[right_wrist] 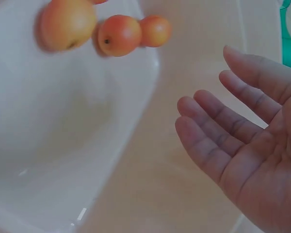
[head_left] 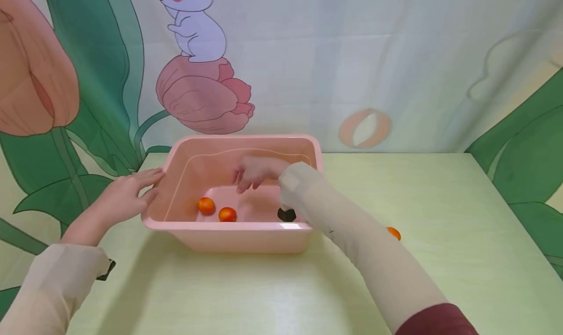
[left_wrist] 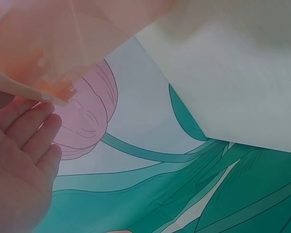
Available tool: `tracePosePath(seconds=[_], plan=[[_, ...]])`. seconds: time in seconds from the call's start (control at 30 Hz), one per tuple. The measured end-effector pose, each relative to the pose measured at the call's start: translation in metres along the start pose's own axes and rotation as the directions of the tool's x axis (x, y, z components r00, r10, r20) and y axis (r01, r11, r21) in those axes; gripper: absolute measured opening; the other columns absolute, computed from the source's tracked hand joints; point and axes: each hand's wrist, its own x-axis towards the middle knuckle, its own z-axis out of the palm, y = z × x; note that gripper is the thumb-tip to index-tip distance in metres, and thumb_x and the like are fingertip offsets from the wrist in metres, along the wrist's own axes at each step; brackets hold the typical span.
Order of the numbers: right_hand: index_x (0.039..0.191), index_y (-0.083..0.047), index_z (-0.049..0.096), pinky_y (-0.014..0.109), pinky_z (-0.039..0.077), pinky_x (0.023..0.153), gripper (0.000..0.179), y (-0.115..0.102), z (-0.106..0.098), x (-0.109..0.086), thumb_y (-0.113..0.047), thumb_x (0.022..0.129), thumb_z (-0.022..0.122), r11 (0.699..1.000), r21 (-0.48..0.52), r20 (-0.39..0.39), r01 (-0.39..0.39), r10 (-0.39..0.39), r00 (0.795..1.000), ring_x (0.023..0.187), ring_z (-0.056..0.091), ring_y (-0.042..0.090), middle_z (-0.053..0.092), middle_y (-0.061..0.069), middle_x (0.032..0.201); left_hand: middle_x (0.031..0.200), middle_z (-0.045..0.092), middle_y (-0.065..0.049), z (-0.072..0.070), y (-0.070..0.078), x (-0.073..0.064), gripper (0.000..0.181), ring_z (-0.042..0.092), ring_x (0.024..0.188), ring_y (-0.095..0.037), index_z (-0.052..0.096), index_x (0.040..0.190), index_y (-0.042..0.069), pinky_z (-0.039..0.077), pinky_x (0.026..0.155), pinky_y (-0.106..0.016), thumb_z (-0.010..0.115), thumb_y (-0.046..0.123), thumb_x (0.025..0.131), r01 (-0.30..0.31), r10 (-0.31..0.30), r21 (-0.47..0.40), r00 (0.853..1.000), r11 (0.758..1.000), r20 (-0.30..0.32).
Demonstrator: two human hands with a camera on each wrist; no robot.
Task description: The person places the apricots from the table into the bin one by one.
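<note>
Printed backdrop [head_left: 281, 81]: across the top, large tulip at upper left. Left hand [head_left: 127, 196]: left of centre, fingers fairly straight and touching the rim of the pink bin [head_left: 250, 238]. Pink bin: centre of the frame, upright on the pale table [head_left: 466, 247]. First fruit [head_left: 206, 206], orange-red: inside, lower left of the bin. Second fruit [head_left: 227, 214], alike: beside it, to the right, partly behind the front rim. Right hand [head_left: 255, 171]: over the bin's interior at mid-frame, palm bare, fingers loosely bent, thumb apart (the right wrist view shows this best). Beige sleeve [head_left: 369, 252]: running to lower right. Third fruit [head_left: 394, 233]: right of centre, on the table, partly hidden by the sleeve.
</note>
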Motion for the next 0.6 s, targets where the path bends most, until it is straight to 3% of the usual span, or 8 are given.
tracePosePath(seconds=[0.2, 0.37, 0.6], plan=[[0.105, -0.011, 0.057, 0.032, 0.05, 0.081, 0.028, -0.006, -0.01, -0.014, -0.017, 0.079, 0.065, 1.0, -0.017, -0.04, -0.005, 0.004, 0.999, 0.089, 0.057, 0.016, 0.059, 0.003, 0.102, 0.14, 0.033, -0.018, 0.001, 0.001, 0.001, 0.05, 0.03, 0.124, -0.045, 0.034, 0.136, 0.007, 0.028, 0.093, -0.064, 0.045, 0.026, 0.091, 0.004, -0.004, 0.014, 1.0, 1.0, -0.011], [0.108, -0.015, 0.053, 0.032, 0.047, 0.085, 0.029, -0.01, -0.024, -0.03, -0.017, 0.081, 0.062, 1.0, 0.013, -0.022, -0.012, 0.013, 1.0, 0.096, 0.055, 0.017, 0.056, 0.001, 0.107, 0.14, 0.032, -0.018, 0.001, 0.003, 0.001, 0.05, 0.031, 0.123, -0.046, 0.034, 0.136, 0.006, 0.029, 0.093, -0.063, 0.044, 0.026, 0.091, 0.003, -0.003, 0.015, 1.0, 1.0, -0.009], [0.112, -0.016, 0.052, 0.028, 0.048, 0.083, 0.032, -0.017, -0.045, -0.054, -0.018, 0.082, 0.06, 0.999, -0.035, -0.037, 0.022, -0.024, 0.999, 0.101, 0.055, 0.016, 0.054, 0.002, 0.113, 0.14, 0.032, -0.018, 0.0, 0.005, 0.002, 0.049, 0.031, 0.123, -0.046, 0.034, 0.136, 0.006, 0.028, 0.093, -0.063, 0.044, 0.025, 0.091, 0.009, -0.009, 0.017, 1.0, 1.0, -0.01]])
